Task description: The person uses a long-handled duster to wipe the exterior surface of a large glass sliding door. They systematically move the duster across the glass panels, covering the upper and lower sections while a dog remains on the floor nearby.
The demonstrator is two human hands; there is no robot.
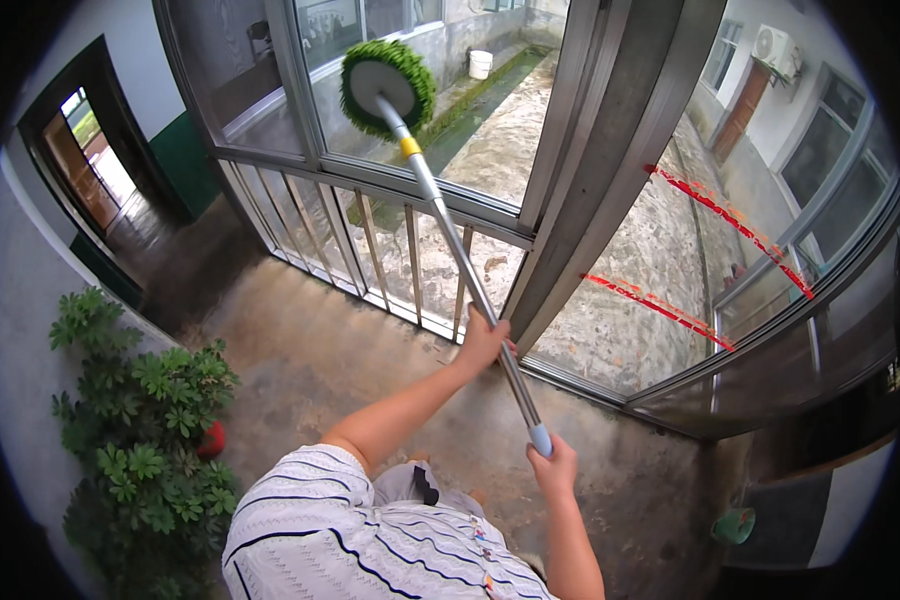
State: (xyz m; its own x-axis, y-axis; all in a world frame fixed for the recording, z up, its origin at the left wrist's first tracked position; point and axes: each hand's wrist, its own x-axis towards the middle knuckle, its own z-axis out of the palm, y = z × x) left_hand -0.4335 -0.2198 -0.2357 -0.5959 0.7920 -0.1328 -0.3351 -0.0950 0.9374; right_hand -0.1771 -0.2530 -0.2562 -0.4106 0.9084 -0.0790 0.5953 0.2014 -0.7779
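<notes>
A long-handled mop [455, 240] with a silver pole slants up and to the left in front of me. Its round head [388, 88] has a green shaggy fringe and a grey back, and it is raised before the window pane [450, 110]; whether it touches the glass I cannot tell. My left hand [485, 338] is wrapped round the middle of the pole. Lower down, my right hand [552, 468] grips the pole's light-blue end. A yellow collar [410, 147] sits on the pole below the head.
Metal-framed windows with a low railing [370, 240] stand ahead. Red tape strips [660, 312] cross the glass at right. A leafy plant [150, 430] grows at left, near a doorway [95, 160]. A green bin [734, 526] stands at lower right. Outside is a white bucket [480, 65].
</notes>
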